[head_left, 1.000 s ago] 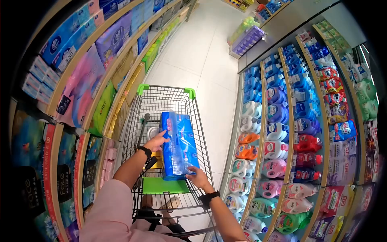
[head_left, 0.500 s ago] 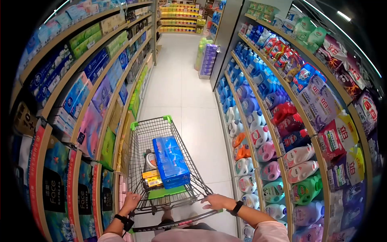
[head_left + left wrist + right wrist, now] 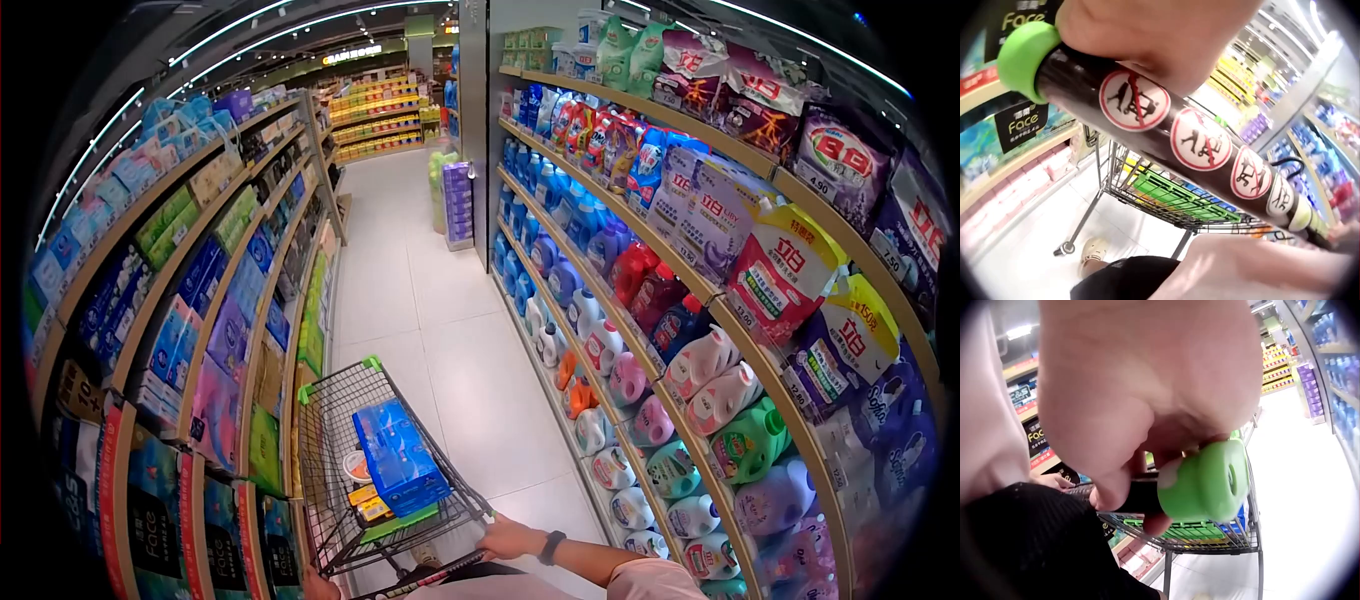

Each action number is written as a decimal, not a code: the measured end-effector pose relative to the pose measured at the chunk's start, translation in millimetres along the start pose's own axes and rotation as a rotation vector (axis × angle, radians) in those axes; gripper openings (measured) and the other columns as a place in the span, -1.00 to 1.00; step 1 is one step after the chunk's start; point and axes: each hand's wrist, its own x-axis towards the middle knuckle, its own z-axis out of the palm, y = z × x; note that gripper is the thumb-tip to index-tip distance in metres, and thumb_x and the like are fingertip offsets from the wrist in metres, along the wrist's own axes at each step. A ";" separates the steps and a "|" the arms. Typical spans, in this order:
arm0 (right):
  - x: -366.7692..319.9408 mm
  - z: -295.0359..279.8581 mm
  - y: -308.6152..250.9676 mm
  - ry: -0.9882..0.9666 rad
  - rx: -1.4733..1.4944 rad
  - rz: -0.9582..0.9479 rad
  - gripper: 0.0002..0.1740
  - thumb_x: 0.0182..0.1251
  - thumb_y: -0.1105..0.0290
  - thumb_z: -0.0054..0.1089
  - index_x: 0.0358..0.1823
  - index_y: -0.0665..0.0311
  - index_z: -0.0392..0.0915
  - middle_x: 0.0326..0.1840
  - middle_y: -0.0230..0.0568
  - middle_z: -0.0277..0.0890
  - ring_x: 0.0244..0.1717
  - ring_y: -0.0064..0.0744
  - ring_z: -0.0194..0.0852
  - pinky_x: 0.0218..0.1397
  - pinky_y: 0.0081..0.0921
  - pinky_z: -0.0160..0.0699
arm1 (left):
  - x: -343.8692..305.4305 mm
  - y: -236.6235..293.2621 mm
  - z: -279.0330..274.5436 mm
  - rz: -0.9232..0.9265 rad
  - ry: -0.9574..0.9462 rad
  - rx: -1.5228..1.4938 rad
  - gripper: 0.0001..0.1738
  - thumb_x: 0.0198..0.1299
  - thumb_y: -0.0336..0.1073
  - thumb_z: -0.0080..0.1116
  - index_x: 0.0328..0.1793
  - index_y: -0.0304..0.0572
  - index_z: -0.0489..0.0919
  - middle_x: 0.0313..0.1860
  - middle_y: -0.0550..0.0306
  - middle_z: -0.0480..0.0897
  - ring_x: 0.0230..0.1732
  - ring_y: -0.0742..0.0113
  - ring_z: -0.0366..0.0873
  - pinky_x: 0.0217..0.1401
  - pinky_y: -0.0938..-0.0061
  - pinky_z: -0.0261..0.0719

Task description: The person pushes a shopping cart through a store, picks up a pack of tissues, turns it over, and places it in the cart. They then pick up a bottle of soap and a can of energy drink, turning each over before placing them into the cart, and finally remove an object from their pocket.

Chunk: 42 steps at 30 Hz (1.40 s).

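Note:
My right hand [image 3: 512, 538] curls its fingers and thumb round the dark handlebar [image 3: 1143, 495] of a shopping cart [image 3: 372, 364], beside a green end cap [image 3: 1210, 482]. At the other end, my left hand [image 3: 1147, 37] grips the same bar [image 3: 1085, 94] near its green cap, its fingertips mostly hidden in the left wrist view. Round warning stickers [image 3: 1135, 100] line the bar. In the cart lies a large blue plastic-wrapped pack [image 3: 400, 455], with a yellow box [image 3: 370, 503] and a round white-lidded tub [image 3: 356, 465] to its left.
Shelves of tissue packs [image 3: 215, 345] run close along the cart's left side. On the right, shelves hold detergent bottles [image 3: 715, 395] and bags [image 3: 785, 262]. A pale tiled floor [image 3: 400, 290] leads ahead, past a purple stack [image 3: 458, 203], to yellow shelving [image 3: 375, 115].
Both hands have let go of the blue pack, now lying in the cart, and have moved back onto the handlebar. The head view has tilted up and turned right.

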 end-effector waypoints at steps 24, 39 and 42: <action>162.8 -156.0 191.6 0.226 -0.193 0.331 -0.77 0.30 0.35 0.16 -0.04 0.04 0.67 -0.35 -0.13 0.63 -0.21 -0.10 0.66 -0.05 -0.15 0.56 | 342.6 152.9 12.7 0.077 -0.125 -0.118 -0.33 0.24 -0.15 0.25 0.45 -0.25 0.41 0.40 -0.37 0.38 0.43 -0.21 0.31 0.41 0.08 0.35; 285.0 -238.0 375.7 0.724 -0.436 0.566 -0.68 0.35 0.38 0.04 0.10 0.14 0.59 0.05 -0.14 0.50 0.22 0.08 0.34 0.38 -0.06 0.26 | 541.1 302.8 34.1 0.799 -0.385 -0.072 -0.50 0.30 0.24 0.03 -0.08 0.03 0.69 -0.33 -0.03 0.73 -0.21 -0.11 0.69 -0.19 0.00 0.57; 301.8 -265.4 401.5 0.694 -0.368 0.582 -0.66 0.30 0.25 0.19 0.07 0.13 0.61 0.06 -0.08 0.52 0.26 0.13 0.33 0.41 0.01 0.20 | 579.7 335.8 37.1 0.740 -0.406 0.015 -0.37 0.21 0.40 0.03 -0.06 0.06 0.73 -0.27 -0.02 0.76 -0.17 -0.09 0.71 -0.11 0.06 0.61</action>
